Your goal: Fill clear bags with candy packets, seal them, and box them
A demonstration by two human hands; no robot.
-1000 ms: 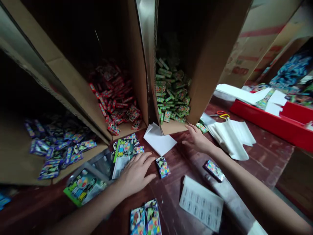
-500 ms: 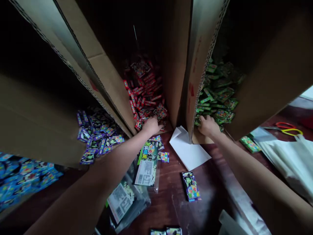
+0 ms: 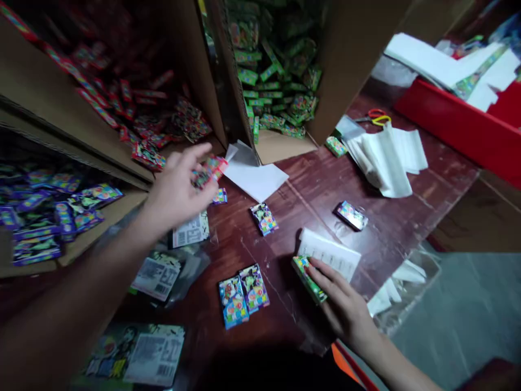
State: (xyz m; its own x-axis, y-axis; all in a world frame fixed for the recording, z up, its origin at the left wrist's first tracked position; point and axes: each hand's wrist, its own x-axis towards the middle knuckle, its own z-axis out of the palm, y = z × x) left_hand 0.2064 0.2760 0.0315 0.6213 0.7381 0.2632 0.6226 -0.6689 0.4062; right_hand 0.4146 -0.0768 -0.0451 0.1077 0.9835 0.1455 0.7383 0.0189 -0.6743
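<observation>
My left hand [image 3: 176,190] hovers over the dark red table [image 3: 391,228], fingers closed on a red packet [image 3: 209,169] just outside the box of red packets [image 3: 134,119]. My right hand [image 3: 344,309] rests low on the table and grips a green packet [image 3: 308,277] by its edge, next to a white sheet of labels [image 3: 330,254]. A blue packet and a purple packet [image 3: 243,294] lie side by side between my hands. Another purple packet [image 3: 264,218] lies further up.
Three cardboard boxes lie on their sides: purple packets [image 3: 52,209] at left, red ones in the middle, green ones [image 3: 277,81] at right. White paper [image 3: 254,175], white bags [image 3: 385,155], scissors [image 3: 372,116], a red tray [image 3: 459,125] and printed bags [image 3: 138,355] surround them.
Both hands have pulled back out of the boxes. The left came away from the red box holding a red packet; the right came down to the near table holding a green packet.
</observation>
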